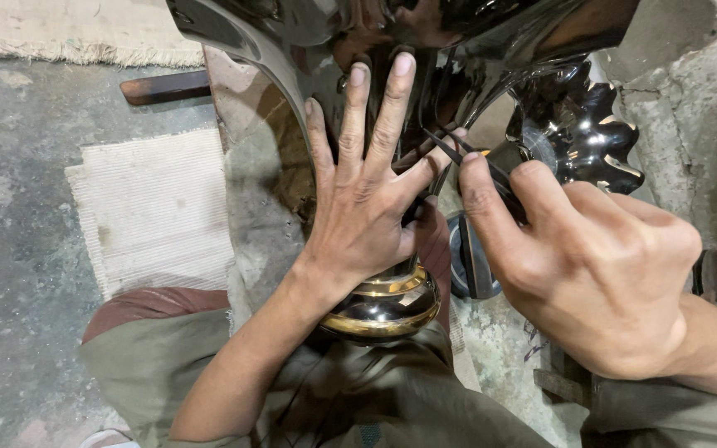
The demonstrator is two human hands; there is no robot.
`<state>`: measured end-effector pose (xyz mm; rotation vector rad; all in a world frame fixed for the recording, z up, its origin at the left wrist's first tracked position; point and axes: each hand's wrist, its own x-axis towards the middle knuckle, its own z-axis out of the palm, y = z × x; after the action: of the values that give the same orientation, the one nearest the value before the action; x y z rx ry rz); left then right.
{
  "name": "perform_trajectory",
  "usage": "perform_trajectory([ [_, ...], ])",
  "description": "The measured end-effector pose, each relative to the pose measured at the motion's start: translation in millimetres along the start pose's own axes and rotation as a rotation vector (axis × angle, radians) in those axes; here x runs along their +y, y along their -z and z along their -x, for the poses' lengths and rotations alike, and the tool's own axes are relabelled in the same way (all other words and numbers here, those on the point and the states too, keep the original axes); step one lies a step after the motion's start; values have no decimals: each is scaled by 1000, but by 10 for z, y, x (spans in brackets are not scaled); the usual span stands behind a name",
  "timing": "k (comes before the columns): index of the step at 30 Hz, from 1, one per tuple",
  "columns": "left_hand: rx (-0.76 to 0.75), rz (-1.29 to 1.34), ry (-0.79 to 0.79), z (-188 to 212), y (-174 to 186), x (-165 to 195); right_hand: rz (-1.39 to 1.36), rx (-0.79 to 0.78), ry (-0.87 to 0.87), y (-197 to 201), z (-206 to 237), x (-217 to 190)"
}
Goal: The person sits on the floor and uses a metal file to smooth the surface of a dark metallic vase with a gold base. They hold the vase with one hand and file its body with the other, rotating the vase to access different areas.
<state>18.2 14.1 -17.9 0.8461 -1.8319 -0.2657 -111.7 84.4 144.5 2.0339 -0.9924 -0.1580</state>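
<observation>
My left hand point(360, 195) lies flat, fingers spread, on the dark polished body of a large shiny metal vessel point(292, 50) resting across my lap. The vessel's brass-coloured ringed foot point(383, 311) shows under my wrist. My right hand point(591, 265) pinches a thin dark pointed tool point(468, 158) between thumb and fingers, and its tip touches the vessel's surface beside my left thumb. A shiny scalloped metal piece point(587, 124) sits just behind my right hand.
A pale ribbed mat point(155, 207) lies on the stained concrete floor at left. A dark wooden bar point(163, 87) lies beyond it, near a fringed rug edge point(68, 37). My legs in olive cloth point(358, 398) fill the bottom.
</observation>
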Motion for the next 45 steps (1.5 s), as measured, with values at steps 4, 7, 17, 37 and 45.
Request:
perform_trajectory([
  [4, -39, 8, 18, 13, -2, -19, -35, -9, -40, -24, -45, 7],
  [7, -64, -20, 23, 25, -5, -27, -230, -58, -178, 27, -6, 57],
  [17, -84, -87, 10, 3, 20, -6, -508, 14, -355, -180, 150, 105],
  [37, -155, -178, 37, -57, -116, 3, -577, 87, -315, -429, 244, 209],
  [45, -127, -151, 25, -43, -47, 19, -509, 48, -268, -270, 216, 195],
])
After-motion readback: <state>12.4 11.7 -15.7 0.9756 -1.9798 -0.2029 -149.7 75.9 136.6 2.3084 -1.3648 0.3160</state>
